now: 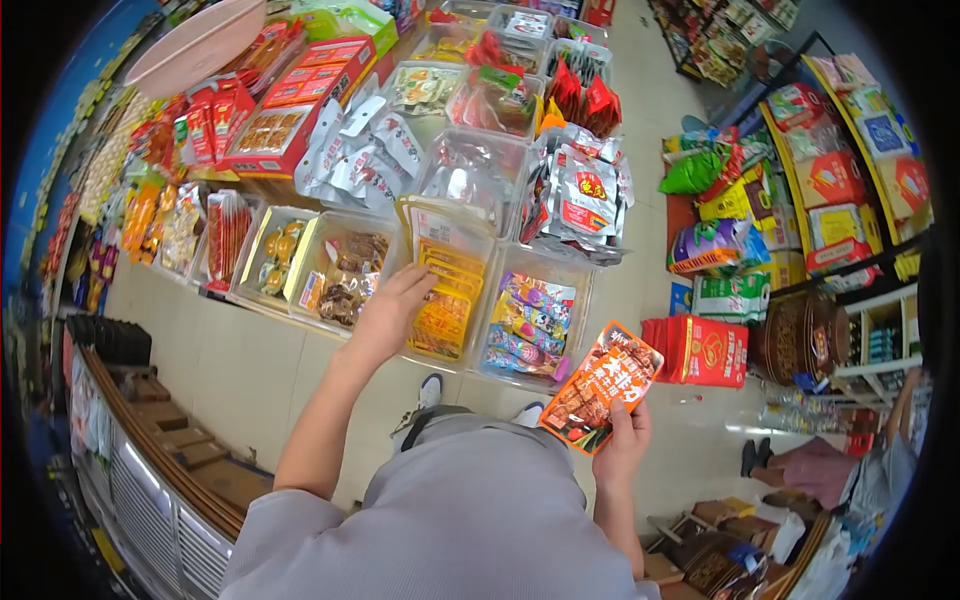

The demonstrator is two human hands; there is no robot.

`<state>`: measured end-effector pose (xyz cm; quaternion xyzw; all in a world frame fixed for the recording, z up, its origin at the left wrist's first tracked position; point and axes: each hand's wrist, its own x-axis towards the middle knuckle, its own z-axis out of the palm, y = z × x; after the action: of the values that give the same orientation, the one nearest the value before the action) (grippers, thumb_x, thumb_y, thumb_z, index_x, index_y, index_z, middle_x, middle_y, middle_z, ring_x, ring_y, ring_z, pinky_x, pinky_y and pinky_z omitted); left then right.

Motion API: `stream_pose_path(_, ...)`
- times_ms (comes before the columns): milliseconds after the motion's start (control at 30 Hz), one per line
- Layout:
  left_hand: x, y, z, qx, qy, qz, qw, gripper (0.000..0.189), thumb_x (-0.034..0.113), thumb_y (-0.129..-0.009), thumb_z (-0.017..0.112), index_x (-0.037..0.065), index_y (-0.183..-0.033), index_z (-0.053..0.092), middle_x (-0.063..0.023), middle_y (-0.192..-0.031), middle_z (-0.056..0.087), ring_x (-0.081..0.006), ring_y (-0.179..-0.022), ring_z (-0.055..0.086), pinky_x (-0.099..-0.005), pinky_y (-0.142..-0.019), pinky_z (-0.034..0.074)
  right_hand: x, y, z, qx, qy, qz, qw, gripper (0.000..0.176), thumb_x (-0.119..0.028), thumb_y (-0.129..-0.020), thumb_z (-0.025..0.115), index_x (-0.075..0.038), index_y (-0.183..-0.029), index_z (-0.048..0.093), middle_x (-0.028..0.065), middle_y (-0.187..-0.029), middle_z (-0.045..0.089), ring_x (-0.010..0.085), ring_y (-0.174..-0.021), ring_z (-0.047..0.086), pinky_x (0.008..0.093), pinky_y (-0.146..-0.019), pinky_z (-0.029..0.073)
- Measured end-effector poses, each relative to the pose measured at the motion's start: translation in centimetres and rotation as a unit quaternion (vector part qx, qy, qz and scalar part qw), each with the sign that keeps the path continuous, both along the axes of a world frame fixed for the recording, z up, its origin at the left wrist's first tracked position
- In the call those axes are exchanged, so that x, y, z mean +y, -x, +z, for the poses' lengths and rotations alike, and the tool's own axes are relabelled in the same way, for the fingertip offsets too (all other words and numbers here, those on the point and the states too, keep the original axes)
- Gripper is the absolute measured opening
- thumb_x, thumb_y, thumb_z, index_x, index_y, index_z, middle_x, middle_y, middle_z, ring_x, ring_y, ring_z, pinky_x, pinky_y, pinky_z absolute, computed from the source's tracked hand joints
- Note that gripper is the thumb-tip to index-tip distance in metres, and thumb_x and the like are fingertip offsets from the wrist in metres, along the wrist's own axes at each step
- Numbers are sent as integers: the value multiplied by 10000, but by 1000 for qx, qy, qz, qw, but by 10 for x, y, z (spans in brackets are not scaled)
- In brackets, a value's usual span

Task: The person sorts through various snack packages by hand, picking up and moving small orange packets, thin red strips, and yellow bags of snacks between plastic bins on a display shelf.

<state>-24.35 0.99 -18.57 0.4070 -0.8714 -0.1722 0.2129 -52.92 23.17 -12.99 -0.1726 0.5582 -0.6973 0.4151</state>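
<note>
In my right hand (622, 445) is an orange snack packet (590, 400) with white lettering and a picture of food, gripped at its lower right edge with the thumb on the front. My left hand (392, 308) reaches over a clear plastic bin, its fingers stretched out at the edge of a row of yellow packets (442, 315). Beside that bin on the left sits a bin of brown wrapped snacks (350, 265). To its right is a bin of colourful purple and blue packets (528, 325), close to the orange packet.
Behind stand silver packets (585, 195), silver-white pouches (358, 150) and a red display box (300, 105). A pink basin (195, 45) is at upper left. Rice bags (725, 245) and a red bag (705, 350) stand on the right. Another person (825, 470) is at lower right.
</note>
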Motion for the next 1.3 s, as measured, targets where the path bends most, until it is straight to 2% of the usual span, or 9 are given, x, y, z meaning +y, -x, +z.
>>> stream_pose_path(167,18,10,6,-2,-23,69,997,471,-13,-889,640,60,-1352,591,-151,-1443,546,-379,-1252,564,-420,-1042,487,-1,37,-15,11,-36,117,992,286,-85,-1014,572,35,-1274,569,90,-1167,683,124,-1035,655,309,-935,513)
stream_pose_path(300,27,17,10,10,-31,99,995,472,-30,-867,631,29,-1335,601,-177,-1421,564,-390,-1245,565,-429,-1046,479,-14,33,-23,26,-26,192,981,271,-143,-1011,631,13,-1231,599,53,-1115,696,82,-958,637,260,-838,514)
stream_pose_path(633,18,-3,22,-9,-70,31,997,532,36,-879,687,18,-1390,542,-200,-1463,512,-383,-1319,518,-428,-1081,453,-46,-21,-12,40,-45,247,967,276,-117,-998,641,13,-1241,612,43,-1104,702,81,-959,642,254,-831,519)
stream_pose_path(733,13,-4,22,13,80,14,997,512,40,-883,692,11,-1375,551,-219,-1418,533,-389,-1276,544,-428,-1062,465,-56,-39,-13,48,-34,258,964,291,-90,-989,640,20,-1256,611,46,-1111,704,84,-974,644,256,-847,520)
stream_pose_path(833,26,-6,39,124,96,62,986,502,31,-887,691,5,-1368,551,-212,-1296,601,-355,-1158,618,-406,-1016,493,-59,-56,-15,67,-55,264,961,298,-68,-982,638,23,-1264,610,52,-1127,704,94,-999,647,259,-868,520)
stream_pose_path(933,49,-19,44,232,-89,57,967,319,75,-946,670,-27,-1245,629,-177,-1159,679,-295,-1024,661,-376,-913,522,-66,-78,-13,65,-31,236,969,296,-59,-979,638,18,-1263,611,58,-1138,705,105,-1019,649,262,-882,520)
stream_pose_path(1067,64,-28,33,361,-476,-6,802,247,107,-986,656,-22,-1197,648,-72,-1045,712,-132,-934,659,-300,-834,531,-72,-105,-16,45,15,213,976,293,-51,-972,647,9,-1258,615,63,-1152,704,114,-1038,651,272,-893,520)
stream_pose_path(1133,60,-32,30,352,-562,-46,747,232,119,-999,650,-22,-1183,652,-34,-1025,709,-79,-928,637,-273,-817,528,-78,-110,-16,53,10,226,973,302,-48,-968,653,10,-1261,612,67,-1165,700,119,-1049,652,280,-903,522)
stream_pose_path(1300,49,-38,34,295,-535,-48,790,220,135,-998,645,-12,-1161,657,-43,-958,721,-111,-905,664,-296,-773,535,-91,-99,3,81,-18,265,961,381,-17,-940,682,22,-1305,581,84,-1190,693,134,-1060,657,295,-907,536)
